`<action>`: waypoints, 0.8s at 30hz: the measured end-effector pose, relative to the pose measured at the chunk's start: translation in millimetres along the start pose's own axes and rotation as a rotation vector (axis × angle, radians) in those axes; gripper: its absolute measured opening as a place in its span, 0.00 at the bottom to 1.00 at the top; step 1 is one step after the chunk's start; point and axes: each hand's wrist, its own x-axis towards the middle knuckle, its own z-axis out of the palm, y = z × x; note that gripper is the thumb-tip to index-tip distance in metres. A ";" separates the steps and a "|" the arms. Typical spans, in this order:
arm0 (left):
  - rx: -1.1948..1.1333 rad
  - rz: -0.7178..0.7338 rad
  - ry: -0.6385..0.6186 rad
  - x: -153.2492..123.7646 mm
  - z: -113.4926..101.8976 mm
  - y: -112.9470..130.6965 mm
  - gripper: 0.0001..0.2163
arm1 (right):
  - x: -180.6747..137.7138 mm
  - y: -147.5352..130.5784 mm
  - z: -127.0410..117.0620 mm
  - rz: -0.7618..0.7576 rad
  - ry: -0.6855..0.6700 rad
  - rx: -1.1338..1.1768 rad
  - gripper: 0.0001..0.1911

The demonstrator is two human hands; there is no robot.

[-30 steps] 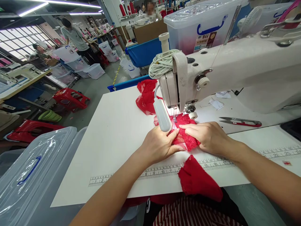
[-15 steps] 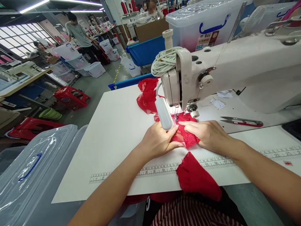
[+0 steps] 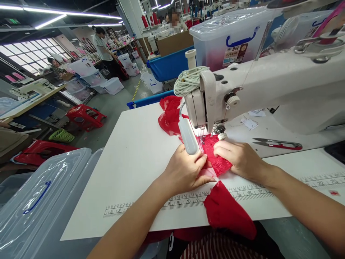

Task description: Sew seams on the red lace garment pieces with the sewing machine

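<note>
My left hand (image 3: 185, 171) lies on the red lace fabric (image 3: 215, 158) on the white sewing table (image 3: 134, 154), its fingers pressed flat on the cloth just left of the needle. From the right, the fingers of my right hand (image 3: 239, 158) curl and pinch the same lace below the presser foot of the white sewing machine (image 3: 269, 86). Sewn red fabric (image 3: 168, 115) bunches behind the machine head, and a red piece (image 3: 226, 210) hangs over the table's near edge onto my lap.
Red-handled thread snips (image 3: 277, 144) lie on the table at the right. A clear lidded bin (image 3: 35, 201) stands at my left; another bin (image 3: 231, 36) sits behind the machine. Red stools (image 3: 84, 117), bins and other people (image 3: 104, 50) fill the aisle at the left.
The lace has moved a little farther under the presser foot. My right hand has drawn closer to the needle with its fingers more curled, and my view has tipped slightly upward.
</note>
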 end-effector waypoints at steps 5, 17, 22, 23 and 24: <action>0.017 -0.016 0.047 1.7 -0.6 4.4 0.20 | 2.6 -1.4 -0.5 -0.020 0.015 0.125 0.17; -0.699 -0.351 0.055 6.3 16.1 -3.4 0.14 | 8.7 -14.1 2.4 0.274 -0.001 0.270 0.20; -0.720 -0.358 0.044 10.9 12.0 -3.1 0.12 | 9.8 -17.0 3.2 0.373 0.012 0.308 0.21; -0.707 -0.349 0.055 11.8 12.1 -1.4 0.08 | 9.7 -17.1 2.9 0.367 0.007 0.307 0.21; -0.691 -0.352 0.074 12.5 13.0 0.4 0.04 | 9.5 -16.9 2.7 0.355 0.002 0.302 0.20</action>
